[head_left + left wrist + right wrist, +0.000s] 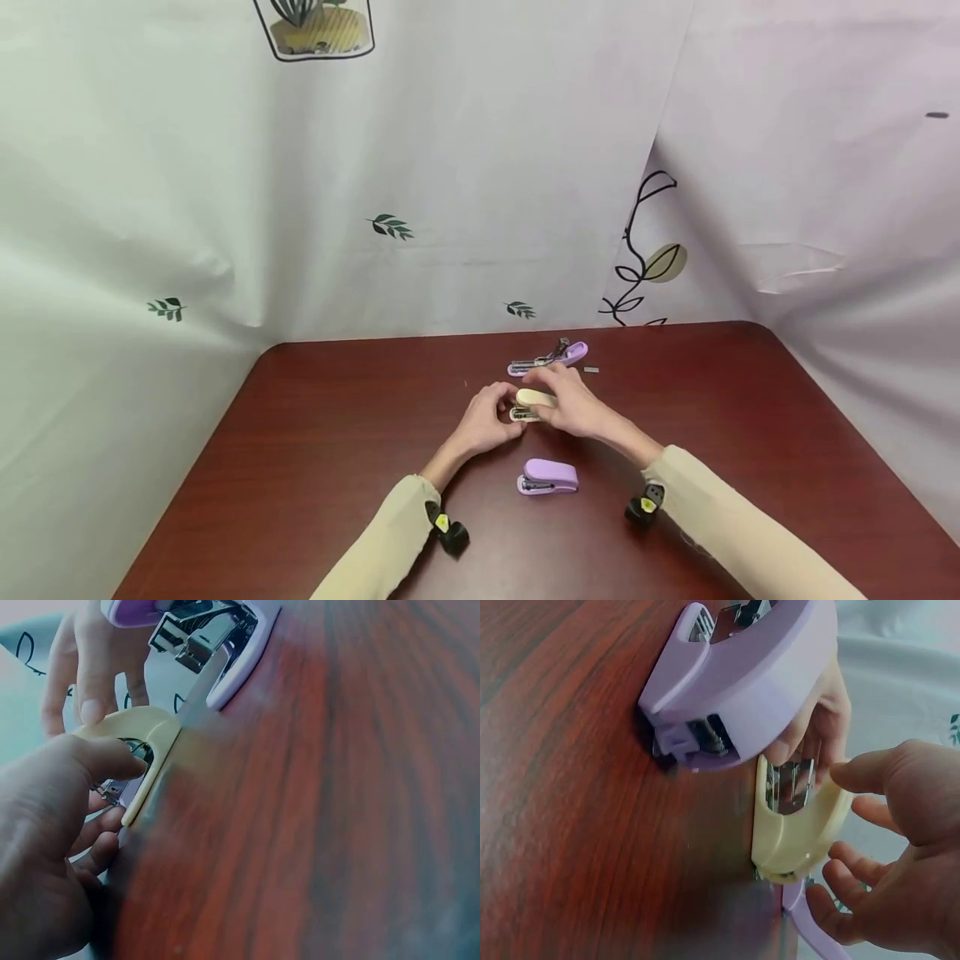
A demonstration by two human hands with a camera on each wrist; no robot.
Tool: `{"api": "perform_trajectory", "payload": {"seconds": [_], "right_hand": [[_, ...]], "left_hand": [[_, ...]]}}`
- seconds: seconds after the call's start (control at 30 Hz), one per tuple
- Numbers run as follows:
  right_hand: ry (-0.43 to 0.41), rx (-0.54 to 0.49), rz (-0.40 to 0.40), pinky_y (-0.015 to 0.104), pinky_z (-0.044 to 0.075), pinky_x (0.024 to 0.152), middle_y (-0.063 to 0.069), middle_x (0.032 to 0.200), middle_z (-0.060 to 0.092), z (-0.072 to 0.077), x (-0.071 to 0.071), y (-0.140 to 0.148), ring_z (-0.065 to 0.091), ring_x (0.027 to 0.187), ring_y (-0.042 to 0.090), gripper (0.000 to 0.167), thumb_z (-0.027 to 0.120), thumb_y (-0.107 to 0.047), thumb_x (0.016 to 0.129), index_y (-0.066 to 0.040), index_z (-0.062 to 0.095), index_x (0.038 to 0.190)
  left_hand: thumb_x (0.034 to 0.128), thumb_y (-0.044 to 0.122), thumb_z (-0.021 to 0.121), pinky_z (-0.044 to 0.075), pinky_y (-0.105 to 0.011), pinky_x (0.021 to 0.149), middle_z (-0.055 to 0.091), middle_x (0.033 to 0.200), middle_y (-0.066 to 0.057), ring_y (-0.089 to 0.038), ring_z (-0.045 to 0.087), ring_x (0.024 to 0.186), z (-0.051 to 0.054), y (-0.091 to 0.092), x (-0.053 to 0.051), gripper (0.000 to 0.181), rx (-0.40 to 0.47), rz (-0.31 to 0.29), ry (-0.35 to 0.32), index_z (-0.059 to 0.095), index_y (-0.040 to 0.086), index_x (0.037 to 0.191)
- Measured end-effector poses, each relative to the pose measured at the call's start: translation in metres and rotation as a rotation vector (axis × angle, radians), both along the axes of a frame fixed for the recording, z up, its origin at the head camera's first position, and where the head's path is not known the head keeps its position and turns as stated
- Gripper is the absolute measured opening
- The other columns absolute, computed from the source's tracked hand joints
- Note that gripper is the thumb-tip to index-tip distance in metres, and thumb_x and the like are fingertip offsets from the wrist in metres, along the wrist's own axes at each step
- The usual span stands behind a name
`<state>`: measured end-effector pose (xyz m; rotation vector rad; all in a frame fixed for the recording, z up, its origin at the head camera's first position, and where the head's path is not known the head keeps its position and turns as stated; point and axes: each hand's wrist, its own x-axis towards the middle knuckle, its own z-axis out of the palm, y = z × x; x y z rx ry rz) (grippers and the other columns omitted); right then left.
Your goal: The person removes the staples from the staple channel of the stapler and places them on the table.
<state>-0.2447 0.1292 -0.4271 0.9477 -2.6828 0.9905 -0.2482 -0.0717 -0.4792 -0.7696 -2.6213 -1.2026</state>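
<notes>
Grip: the left hand [483, 421] pinches the front end of the yellow stapler [534, 398], thumb at the mouth and fingers curled round the opposite side. The right hand [577, 406] is spread loosely about the rear half, thumb on the near side, fingers arched over the far side. Its thumb appears to touch the casing; firm pressure from its other fingers cannot be confirmed.

Location: the yellow stapler lies between the two hands, past the middle of the table [337, 450], and appears to rest on its base.

Handling: judged light and compact, with a stiff, smooth casing that may slip slightly under dry fingertips. The top arm is likely sprung at the hinge; the casing is not considered fragile, though the exposed metal in the mouth merits care. Recommended hold: the sides of the base near the hinge, fingertips clear of the mouth.

Orientation: long axis runs roughly left to right; mouth faces left, hinge end right, beneath the right hand.

Surroundings: the near purple stapler [551, 472] sits apart on the person's side, mouth also left. Beyond the hands, the far purple stapler [573, 353] lies unfolded, a staple strip [592, 369] just beside it.
</notes>
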Motion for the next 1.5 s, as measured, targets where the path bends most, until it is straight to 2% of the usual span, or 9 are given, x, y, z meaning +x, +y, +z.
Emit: {"api": "perform_trajectory", "payload": {"seconds": [0.13, 0.27, 0.57, 0.7, 0.93, 1.13, 1.37, 1.5], "right_hand": [[-0.021, 0.026, 0.008, 0.046, 0.04, 0.082, 0.01, 0.106, 0.06, -0.002, 0.0, -0.003, 0.05, 0.096, 0.031, 0.032, 0.077, -0.004, 0.081, -0.007, 0.067, 0.112], [0.002, 0.05, 0.022, 0.046, 0.041, 0.084, 0.006, 0.1, 0.062, -0.003, -0.002, -0.004, 0.054, 0.093, 0.028, 0.025, 0.077, -0.004, 0.082, -0.008, 0.068, 0.105], [0.041, 0.11, -0.004, 0.05, 0.045, 0.086, 0.01, 0.103, 0.063, 0.005, -0.002, -0.01, 0.057, 0.096, 0.033, 0.023, 0.078, -0.005, 0.082, -0.008, 0.066, 0.102], [0.04, 0.127, -0.011, 0.049, 0.045, 0.084, 0.01, 0.102, 0.063, 0.005, 0.0, -0.012, 0.057, 0.096, 0.033, 0.022, 0.077, -0.004, 0.083, -0.009, 0.066, 0.102], [0.061, 0.112, -0.012, 0.046, 0.045, 0.079, 0.006, 0.096, 0.061, 0.005, 0.001, -0.012, 0.057, 0.091, 0.03, 0.022, 0.077, 0.0, 0.082, -0.01, 0.066, 0.097], [0.064, 0.113, -0.017, 0.046, 0.045, 0.08, 0.006, 0.096, 0.061, 0.005, 0.001, -0.012, 0.056, 0.092, 0.029, 0.024, 0.075, 0.003, 0.081, -0.01, 0.065, 0.097], [0.104, 0.095, -0.02, 0.044, 0.045, 0.079, 0.005, 0.094, 0.06, 0.006, 0.0, -0.012, 0.056, 0.089, 0.027, 0.026, 0.076, 0.005, 0.079, -0.01, 0.064, 0.097], [0.098, 0.087, -0.012, 0.042, 0.044, 0.076, 0.003, 0.089, 0.058, 0.003, 0.001, -0.013, 0.054, 0.085, 0.025, 0.027, 0.076, 0.006, 0.078, -0.01, 0.064, 0.097]], "left_hand": [[0.0744, 0.012, 0.082, 0.039, -0.031, 0.073, 0.059, 0.087, 0.0, -0.017, 0.051, 0.083, -0.003, 0.003, 0.002, 0.028, -0.028, 0.044, -0.009, 0.068, 0.01, 0.098], [0.0758, 0.012, 0.083, 0.038, -0.031, 0.072, 0.057, 0.084, 0.002, -0.016, 0.05, 0.081, -0.005, 0.004, 0.003, 0.021, -0.035, 0.063, -0.002, 0.068, 0.012, 0.091], [0.075, 0.012, 0.085, 0.039, -0.031, 0.071, 0.057, 0.08, 0.002, -0.015, 0.049, 0.076, -0.003, 0.004, 0.0, 0.019, -0.032, 0.056, 0.071, 0.069, 0.012, 0.085], [0.0744, 0.012, 0.086, 0.039, -0.029, 0.069, 0.056, 0.077, 0.002, -0.014, 0.048, 0.074, -0.003, 0.004, 0.0, 0.018, -0.024, 0.061, 0.068, 0.07, 0.012, 0.083], [0.074, 0.011, 0.085, 0.038, -0.028, 0.067, 0.057, 0.076, 0.001, -0.012, 0.047, 0.073, -0.006, 0.005, -0.001, 0.017, -0.021, 0.07, 0.082, 0.071, 0.012, 0.083], [0.0739, 0.01, 0.085, 0.038, -0.028, 0.067, 0.059, 0.078, 0.002, -0.012, 0.047, 0.073, -0.004, 0.005, 0.001, 0.016, -0.017, 0.065, 0.102, 0.073, 0.011, 0.084], [0.0719, 0.011, 0.085, 0.038, -0.027, 0.065, 0.06, 0.078, 0.003, -0.011, 0.046, 0.072, -0.004, 0.004, -0.001, 0.017, -0.01, 0.063, 0.186, 0.073, 0.012, 0.083], [0.0723, 0.012, 0.086, 0.037, -0.027, 0.066, 0.061, 0.079, 0.003, -0.01, 0.045, 0.072, -0.007, 0.003, -0.001, 0.017, -0.015, 0.058, 0.191, 0.072, 0.012, 0.083]]}}
